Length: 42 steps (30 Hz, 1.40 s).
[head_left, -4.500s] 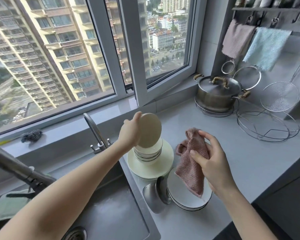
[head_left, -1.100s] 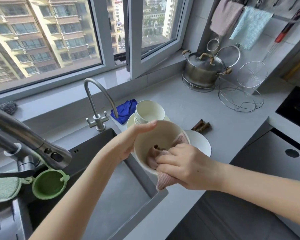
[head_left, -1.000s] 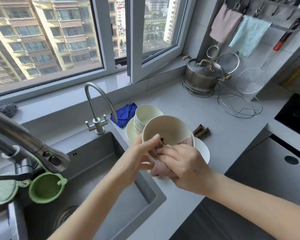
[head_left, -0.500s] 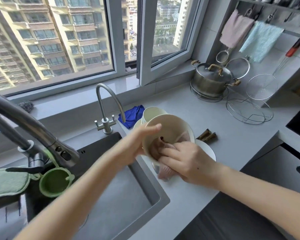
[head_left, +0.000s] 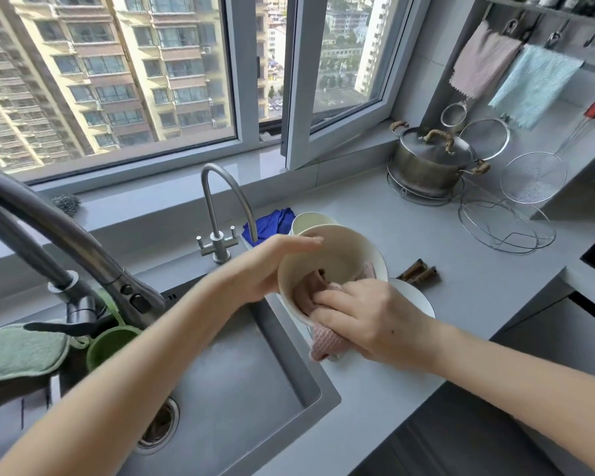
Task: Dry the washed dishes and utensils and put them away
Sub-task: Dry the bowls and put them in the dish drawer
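Grey stone countertop: L hand, fingers near-straight, cups round cream ceramic bowl; R hand, fingers curled, presses pink waffle-weave cloth inside (glaze prob. slick, brittle; support outer wall).

The bowl is cream inside and out. The dishcloth is dusty pink with a waffle weave. The plate is white and the sticks are dark brown. The rag is bright blue. The tabletop is pale grey and the sink a darker grey. The sponge is soft green, the cup brighter green. On the wall hang a pink towel and a finely striped pale blue towel. The pot is steel grey with tan handles.
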Each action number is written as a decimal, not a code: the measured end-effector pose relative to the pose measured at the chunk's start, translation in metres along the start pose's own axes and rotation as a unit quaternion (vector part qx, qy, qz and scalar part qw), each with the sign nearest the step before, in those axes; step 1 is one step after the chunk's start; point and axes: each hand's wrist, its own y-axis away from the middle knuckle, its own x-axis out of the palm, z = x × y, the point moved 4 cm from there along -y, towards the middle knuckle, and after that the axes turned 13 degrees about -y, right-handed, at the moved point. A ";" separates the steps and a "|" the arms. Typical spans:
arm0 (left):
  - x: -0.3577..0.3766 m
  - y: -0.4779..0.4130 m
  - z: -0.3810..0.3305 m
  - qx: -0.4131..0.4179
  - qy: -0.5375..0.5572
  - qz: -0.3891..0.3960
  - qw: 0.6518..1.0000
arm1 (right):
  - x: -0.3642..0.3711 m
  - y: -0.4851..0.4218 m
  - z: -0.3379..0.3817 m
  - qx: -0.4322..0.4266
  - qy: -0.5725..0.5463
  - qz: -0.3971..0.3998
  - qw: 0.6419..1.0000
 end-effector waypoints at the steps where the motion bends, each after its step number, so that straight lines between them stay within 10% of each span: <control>1: 0.010 0.000 0.006 0.038 0.057 -0.040 0.997 | 0.002 -0.001 -0.002 0.028 0.003 -0.018 0.999; 6: 0.032 -0.004 0.040 0.051 0.322 -0.192 0.926 | 0.024 -0.012 0.014 0.154 -0.005 -0.117 0.981; 13: 0.008 0.006 0.026 -0.015 0.103 -0.109 0.989 | -0.015 -0.001 0.006 0.000 -0.051 0.012 0.999; 16: 0.005 0.002 0.018 -0.041 0.145 -0.083 0.985 | -0.053 0.000 -0.005 0.008 -0.119 -0.066 0.991; 22: -0.006 -0.005 0.024 -0.024 0.298 -0.156 0.942 | -0.081 0.040 -0.029 0.261 -0.184 -0.403 0.858; 28: 0.023 -0.023 0.032 -0.007 0.332 -0.124 0.935 | -0.014 -0.001 -0.012 0.311 -0.391 -0.363 0.787; 34: 0.011 -0.020 0.021 -0.059 0.093 -0.223 0.969 | -0.041 0.002 -0.023 0.280 -0.598 -0.343 0.669; 40: 0.014 -0.018 -0.015 -0.066 -0.073 -0.150 0.984 | -0.063 -0.005 -0.046 0.280 -0.279 -0.375 0.838; 42: 0.019 -0.014 -0.023 -0.063 -0.097 -0.114 0.987 | -0.071 -0.008 -0.058 0.268 -0.293 -0.380 0.836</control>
